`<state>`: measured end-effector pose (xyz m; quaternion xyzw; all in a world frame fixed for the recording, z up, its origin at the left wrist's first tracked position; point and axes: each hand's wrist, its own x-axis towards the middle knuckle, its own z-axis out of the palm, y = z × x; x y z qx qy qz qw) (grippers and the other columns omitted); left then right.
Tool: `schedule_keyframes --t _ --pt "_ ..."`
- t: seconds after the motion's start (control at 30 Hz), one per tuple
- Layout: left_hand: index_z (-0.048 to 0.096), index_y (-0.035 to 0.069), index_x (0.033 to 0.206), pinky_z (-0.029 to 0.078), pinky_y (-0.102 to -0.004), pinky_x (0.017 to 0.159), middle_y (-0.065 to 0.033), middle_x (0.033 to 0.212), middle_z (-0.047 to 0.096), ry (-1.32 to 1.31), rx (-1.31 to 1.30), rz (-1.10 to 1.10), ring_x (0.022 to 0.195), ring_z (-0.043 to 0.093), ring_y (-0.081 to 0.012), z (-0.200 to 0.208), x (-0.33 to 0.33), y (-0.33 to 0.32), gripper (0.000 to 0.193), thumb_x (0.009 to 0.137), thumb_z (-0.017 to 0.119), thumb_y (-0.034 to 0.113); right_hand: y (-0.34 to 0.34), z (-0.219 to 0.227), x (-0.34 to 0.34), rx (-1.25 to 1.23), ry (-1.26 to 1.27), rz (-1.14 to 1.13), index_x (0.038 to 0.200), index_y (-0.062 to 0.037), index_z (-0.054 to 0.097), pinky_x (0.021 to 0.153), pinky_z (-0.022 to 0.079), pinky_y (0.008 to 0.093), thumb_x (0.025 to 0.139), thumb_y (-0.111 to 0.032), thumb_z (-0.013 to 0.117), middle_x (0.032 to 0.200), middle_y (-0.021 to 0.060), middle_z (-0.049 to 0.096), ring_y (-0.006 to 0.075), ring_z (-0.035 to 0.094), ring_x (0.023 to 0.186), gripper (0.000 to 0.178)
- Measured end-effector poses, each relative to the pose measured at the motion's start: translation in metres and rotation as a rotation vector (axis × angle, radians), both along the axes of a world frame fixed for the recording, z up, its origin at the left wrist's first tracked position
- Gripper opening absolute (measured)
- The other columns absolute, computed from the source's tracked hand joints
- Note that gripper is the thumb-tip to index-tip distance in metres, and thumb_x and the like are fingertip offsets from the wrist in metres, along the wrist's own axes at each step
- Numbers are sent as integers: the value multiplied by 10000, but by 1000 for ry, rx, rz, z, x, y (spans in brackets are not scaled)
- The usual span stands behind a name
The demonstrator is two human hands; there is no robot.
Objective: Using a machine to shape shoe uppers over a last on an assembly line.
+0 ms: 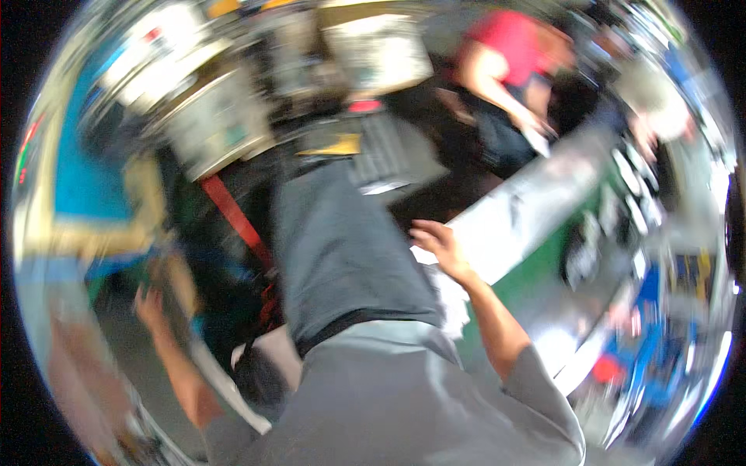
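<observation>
My right hand (441, 247) is over the near end of a long pale work surface (513, 213), just right of my leg in dark grey trousers (342, 248). Its fingers are stretched out with nothing visible in them; whether they touch the surface is unclear. My left hand (149, 304) hangs out to the left, away from my body, beside a tan upright edge (180, 283). Motion blur smears its fingers, and I cannot make out anything in it.
Ahead stand pale boxes (217, 124) and another white box (377, 50). A red strip (233, 213) runs near my leg. A person in a red shirt (505, 46) works at the far side of the pale surface. Blue and red items (610, 369) lie at right.
</observation>
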<state>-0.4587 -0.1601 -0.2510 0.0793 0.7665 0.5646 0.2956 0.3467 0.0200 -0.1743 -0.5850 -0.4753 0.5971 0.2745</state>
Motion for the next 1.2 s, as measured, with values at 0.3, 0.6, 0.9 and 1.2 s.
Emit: schedule_keyframes --t 0.3,0.6,0.9,1.2 --pt "533 -76 1554 514 -434 1164 -237 1470 644 -190 97 -645 1319 659 -346 7 319 158 499 1101 635 107 -185 -86 327 -58 -1058 -791 1203 -44 833 991 614 461 968 -265 711 1144 211 822 359 800 1094 345" --pt "612 -40 1495 592 -422 944 -150 1255 741 48 -52 -726 1103 721 -268 -10 295 167 402 1107 610 67 -225 -98 543 -200 -1440 -675 1372 42 581 1101 534 532 940 -193 713 1402 305 649 471 625 1318 510" --pt "642 -20 1433 606 -352 822 -91 1135 768 189 -323 -701 929 734 -192 43 281 152 368 1109 659 154 -138 -140 558 -459 -1645 -604 1614 96 376 1144 535 450 1075 -134 540 1544 222 557 377 588 1386 609" --pt "646 -18 1443 593 -308 863 -68 1164 744 268 -337 -1003 972 724 -165 59 295 248 384 1138 642 215 -189 -109 512 -402 -1025 -639 1280 141 620 999 587 534 832 -384 903 1265 317 743 445 732 1195 746"
